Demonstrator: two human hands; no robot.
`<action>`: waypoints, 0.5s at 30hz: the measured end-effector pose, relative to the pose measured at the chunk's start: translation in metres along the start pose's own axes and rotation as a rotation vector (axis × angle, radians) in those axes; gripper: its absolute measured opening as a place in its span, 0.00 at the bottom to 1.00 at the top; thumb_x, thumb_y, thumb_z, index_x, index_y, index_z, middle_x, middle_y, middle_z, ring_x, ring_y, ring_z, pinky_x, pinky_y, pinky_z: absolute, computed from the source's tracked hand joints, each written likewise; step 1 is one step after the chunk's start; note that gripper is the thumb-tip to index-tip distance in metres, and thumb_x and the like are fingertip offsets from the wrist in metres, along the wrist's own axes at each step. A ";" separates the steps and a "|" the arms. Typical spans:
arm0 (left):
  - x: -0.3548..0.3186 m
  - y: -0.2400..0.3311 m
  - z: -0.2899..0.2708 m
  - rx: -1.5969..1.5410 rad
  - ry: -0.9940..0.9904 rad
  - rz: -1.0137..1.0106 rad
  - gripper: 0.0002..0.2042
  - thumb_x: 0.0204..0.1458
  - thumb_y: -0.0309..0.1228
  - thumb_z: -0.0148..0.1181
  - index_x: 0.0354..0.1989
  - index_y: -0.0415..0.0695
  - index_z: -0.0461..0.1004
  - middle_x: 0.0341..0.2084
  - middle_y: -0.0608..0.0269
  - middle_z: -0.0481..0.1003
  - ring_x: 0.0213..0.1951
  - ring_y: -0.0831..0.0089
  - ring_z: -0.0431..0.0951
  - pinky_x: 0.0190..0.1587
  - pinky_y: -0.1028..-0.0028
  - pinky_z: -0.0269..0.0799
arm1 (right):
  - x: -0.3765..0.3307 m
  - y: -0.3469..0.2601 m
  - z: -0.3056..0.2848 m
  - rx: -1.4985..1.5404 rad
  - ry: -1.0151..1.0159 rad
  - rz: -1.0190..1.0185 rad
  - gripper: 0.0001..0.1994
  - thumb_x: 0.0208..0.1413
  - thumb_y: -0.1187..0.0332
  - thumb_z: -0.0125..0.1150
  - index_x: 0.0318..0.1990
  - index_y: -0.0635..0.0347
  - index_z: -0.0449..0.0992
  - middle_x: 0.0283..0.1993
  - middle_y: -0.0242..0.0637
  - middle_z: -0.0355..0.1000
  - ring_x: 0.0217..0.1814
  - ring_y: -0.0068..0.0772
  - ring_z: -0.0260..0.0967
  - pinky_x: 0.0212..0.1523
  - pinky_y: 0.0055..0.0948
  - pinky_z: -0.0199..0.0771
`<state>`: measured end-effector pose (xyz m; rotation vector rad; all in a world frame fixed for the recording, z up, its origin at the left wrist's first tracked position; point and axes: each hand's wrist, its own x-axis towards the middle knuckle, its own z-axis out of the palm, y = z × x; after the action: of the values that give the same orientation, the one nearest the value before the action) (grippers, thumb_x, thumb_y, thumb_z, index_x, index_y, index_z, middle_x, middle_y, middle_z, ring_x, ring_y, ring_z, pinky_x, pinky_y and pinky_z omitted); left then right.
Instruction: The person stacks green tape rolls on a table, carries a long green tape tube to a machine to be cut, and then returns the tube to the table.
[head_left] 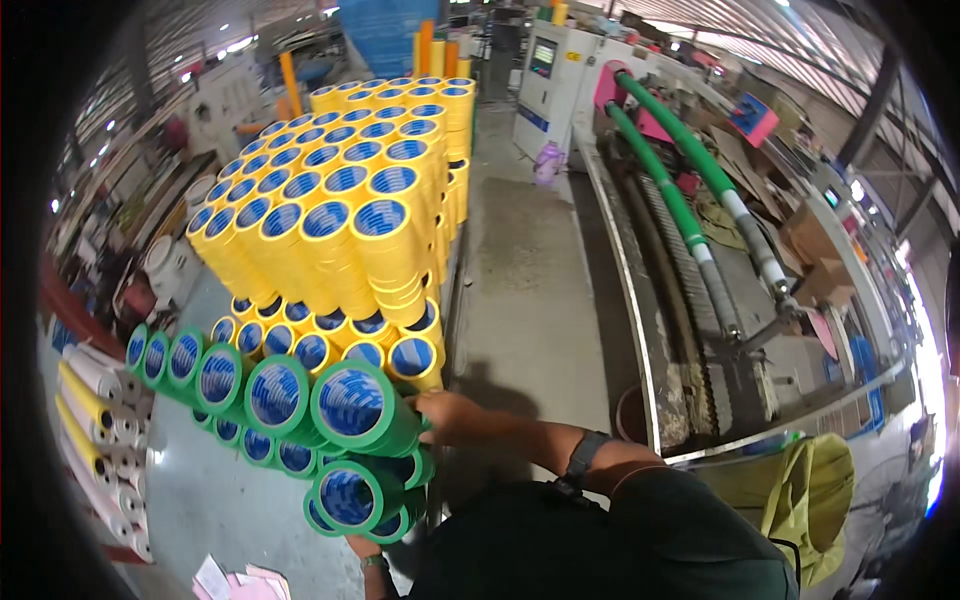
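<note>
The right hand (447, 414) is bent against the right side of the big upper green roll (401, 425); its fingertips are hidden, so I cannot tell how far it is closed or whether it has real hold. At its 7 o'clock, the left hand (362, 546) shows only in part under the lower green roll (384, 489); its grip is out of sight too.

The green rolls run from the right hand's 9 toward 10 o'clock, large ones above smaller ones. Being round, they could turn or slide if one hand pushed harder than the other, and an upper one might drop. The watch (583, 457) on the right wrist might catch an edge if the arm swept close.

At 11 o'clock, just beyond the green, the yellow rolls (393, 262) rise in tall columns over a lower layer. A hard knock low down could lean or topple the front columns. Farther out, at 2 o'clock, is the machine (655, 170); a stray roll could end up against its edge.
</note>
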<state>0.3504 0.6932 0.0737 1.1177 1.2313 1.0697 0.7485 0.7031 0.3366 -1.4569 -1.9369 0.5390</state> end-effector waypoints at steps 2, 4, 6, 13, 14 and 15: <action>-0.005 0.009 0.011 0.249 -0.012 0.029 0.26 0.57 0.32 0.55 0.62 0.35 0.56 0.58 0.50 0.64 0.56 0.62 0.66 0.60 0.65 0.61 | -0.010 0.002 -0.007 0.020 0.015 0.073 0.26 0.40 0.63 0.69 0.48 0.64 0.70 0.45 0.50 0.70 0.50 0.52 0.68 0.52 0.44 0.68; -0.008 -0.011 0.014 0.248 0.088 0.059 0.24 0.55 0.31 0.57 0.58 0.34 0.61 0.55 0.49 0.67 0.55 0.61 0.68 0.60 0.64 0.61 | -0.023 0.008 -0.008 0.133 -0.055 0.226 0.31 0.44 0.63 0.67 0.57 0.61 0.66 0.53 0.48 0.69 0.59 0.49 0.64 0.57 0.40 0.66; -0.011 -0.017 0.032 0.268 0.200 0.061 0.26 0.51 0.32 0.63 0.56 0.34 0.63 0.54 0.48 0.68 0.55 0.60 0.68 0.60 0.64 0.60 | -0.047 -0.002 -0.038 0.100 -0.070 0.338 0.30 0.47 0.61 0.65 0.59 0.60 0.65 0.55 0.47 0.68 0.60 0.48 0.63 0.58 0.39 0.66; -0.016 -0.114 -0.024 0.349 0.160 0.050 0.25 0.42 0.45 0.67 0.43 0.40 0.71 0.31 0.51 0.76 0.35 0.59 0.77 0.39 0.60 0.72 | -0.206 0.044 -0.016 -0.147 -0.375 0.845 0.29 0.50 0.51 0.61 0.56 0.59 0.69 0.48 0.47 0.74 0.51 0.49 0.71 0.51 0.44 0.71; -0.021 -0.117 -0.026 0.343 0.104 -0.014 0.25 0.42 0.46 0.67 0.42 0.40 0.72 0.29 0.51 0.76 0.33 0.60 0.77 0.37 0.60 0.72 | -0.236 0.050 -0.010 -0.115 -0.387 0.869 0.26 0.51 0.52 0.61 0.53 0.57 0.72 0.48 0.48 0.74 0.51 0.51 0.71 0.50 0.45 0.70; -0.025 -0.119 -0.029 0.339 0.047 -0.074 0.25 0.41 0.47 0.67 0.41 0.41 0.72 0.27 0.52 0.76 0.32 0.60 0.77 0.36 0.60 0.72 | -0.271 0.060 0.003 -0.081 -0.396 0.892 0.23 0.51 0.53 0.61 0.51 0.56 0.74 0.48 0.49 0.73 0.51 0.53 0.70 0.50 0.46 0.70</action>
<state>0.3204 0.6526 -0.0410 1.2964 1.5183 0.8539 0.8351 0.4631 0.2273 -2.3961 -1.4842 1.2187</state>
